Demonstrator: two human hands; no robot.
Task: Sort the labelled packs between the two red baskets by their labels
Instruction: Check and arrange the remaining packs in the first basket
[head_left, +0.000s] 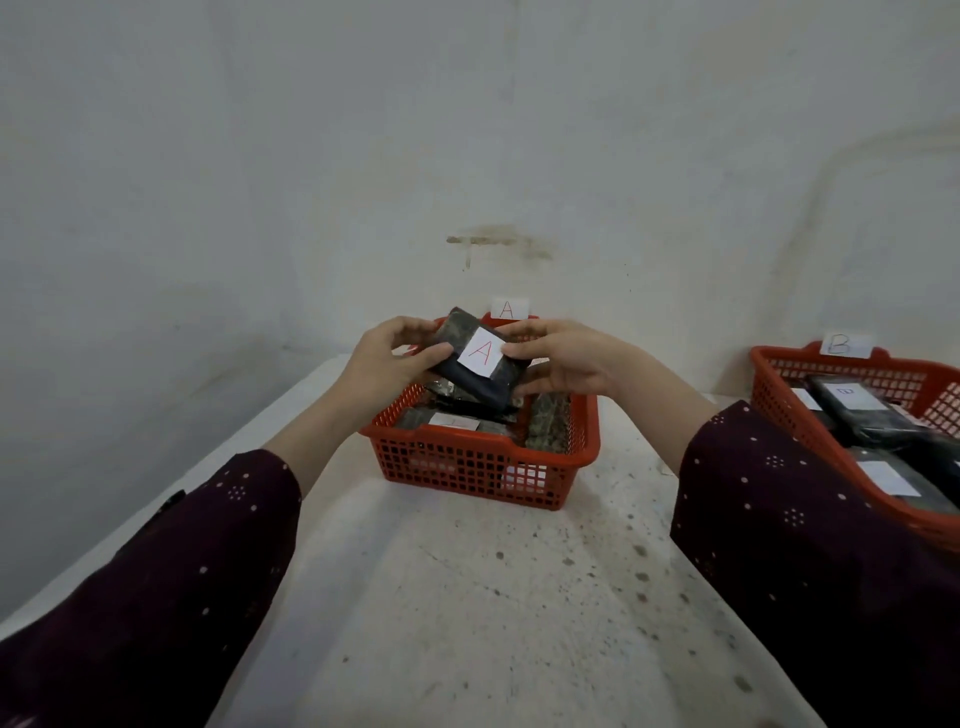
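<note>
A dark pack (467, 382) with a white label marked A is held above the middle red basket (483, 467). My left hand (387, 361) grips its left edge and my right hand (563, 358) grips its right edge. That basket carries a paper tag marked A (509, 309) on its far rim and holds several dark packs (548, 423). A second red basket (769, 389) stands at the right with a tag marked B (844, 345). It holds several dark packs (857, 410) with white labels.
Both baskets stand on a pale speckled table (493, 597) set against a white wall (363, 156). The table's left edge runs diagonally toward the wall. My dark dotted sleeves cover the lower corners of the view.
</note>
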